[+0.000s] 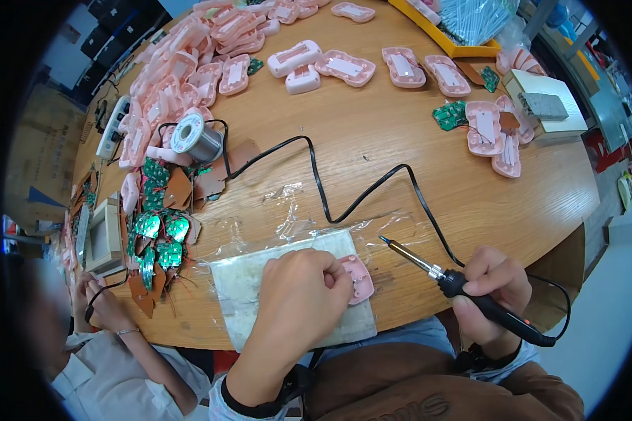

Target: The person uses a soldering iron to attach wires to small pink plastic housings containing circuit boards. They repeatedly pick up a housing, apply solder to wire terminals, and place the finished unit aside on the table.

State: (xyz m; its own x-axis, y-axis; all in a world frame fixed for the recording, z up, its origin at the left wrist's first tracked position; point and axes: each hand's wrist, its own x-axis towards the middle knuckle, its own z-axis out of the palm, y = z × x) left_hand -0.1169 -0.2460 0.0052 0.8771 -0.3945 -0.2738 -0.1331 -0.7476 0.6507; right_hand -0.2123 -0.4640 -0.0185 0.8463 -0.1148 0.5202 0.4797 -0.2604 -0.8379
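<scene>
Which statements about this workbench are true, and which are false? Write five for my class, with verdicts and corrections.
1. The right hand holds the iron. True.
2. The reel is to the right of the iron. False: it is to the left of it.
3. The left hand is over the pale mat. True.
4. The iron touches the pink shell beside the left hand. False: the two are apart.
5. Green boards lie on both the left and right sides of the table. True.
</scene>
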